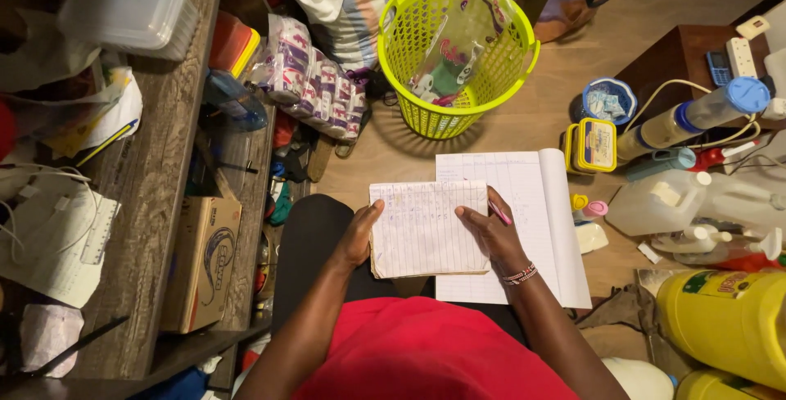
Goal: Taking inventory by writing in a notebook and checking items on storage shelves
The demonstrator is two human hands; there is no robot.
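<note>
I hold a small lined notebook (426, 228) over my lap, open to a page with faint writing. My left hand (358, 236) grips its left edge. My right hand (491, 232) rests on its right edge with a pink pen (499, 212) held between the fingers. Under the small notebook lies a larger open ruled exercise book (532, 203) on the wooden floor.
A lime-green plastic basket (455, 56) with a plastic bag in it stands ahead. Bottles, a jug (663, 203) and yellow jerrycans (729, 318) crowd the right. A wooden shelf (155, 203) with papers, a cardboard box (203, 261) and plastic containers runs along the left.
</note>
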